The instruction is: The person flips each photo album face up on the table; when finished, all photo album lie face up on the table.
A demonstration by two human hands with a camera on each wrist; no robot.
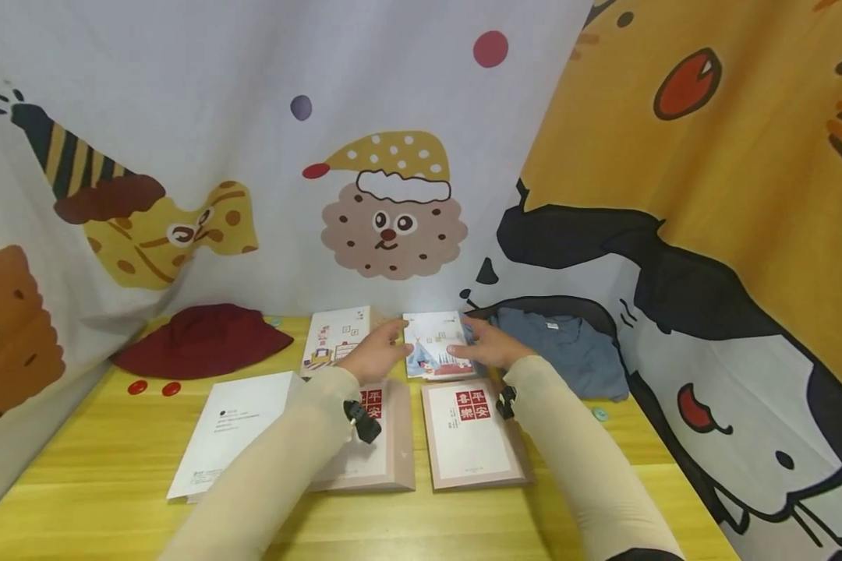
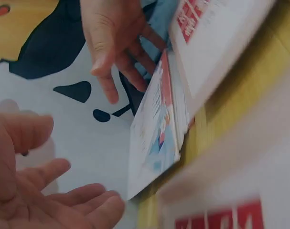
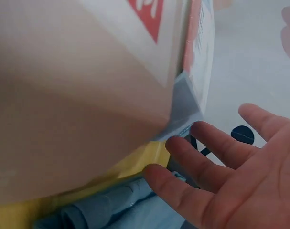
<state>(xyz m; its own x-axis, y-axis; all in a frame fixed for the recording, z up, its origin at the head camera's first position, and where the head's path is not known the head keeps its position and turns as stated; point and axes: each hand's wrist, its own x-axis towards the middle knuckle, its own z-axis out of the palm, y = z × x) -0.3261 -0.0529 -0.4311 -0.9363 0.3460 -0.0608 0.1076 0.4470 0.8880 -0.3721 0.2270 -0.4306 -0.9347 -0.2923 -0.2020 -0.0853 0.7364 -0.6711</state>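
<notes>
A book with a blue tent drawing on its white cover [image 1: 431, 354] stands at the back middle of the table. My left hand [image 1: 379, 348] is just left of it, its fingers apart and loosely bent, holding nothing. On the other side, my right hand [image 1: 489, 343] has spread fingers, right at the book's right edge. Seen from the right wrist, the straight fingers [image 3: 187, 191] reach close to a blue-grey flap [image 3: 185, 107] of that book. Nearer me, a book with red square characters [image 1: 466, 436] sits below it, and a similar pink-edged book [image 1: 396, 452] is partly behind my left sleeve.
Another illustrated book [image 1: 340, 331] stands at the back, left of centre. A white booklet [image 1: 235, 421] lies front left. A dark red hat [image 1: 203, 343] and red buttons [image 1: 171, 389] are at left; folded blue-grey clothing [image 1: 568, 351] and a green button [image 1: 599, 414] at right. A printed curtain [image 1: 252, 62] hangs behind.
</notes>
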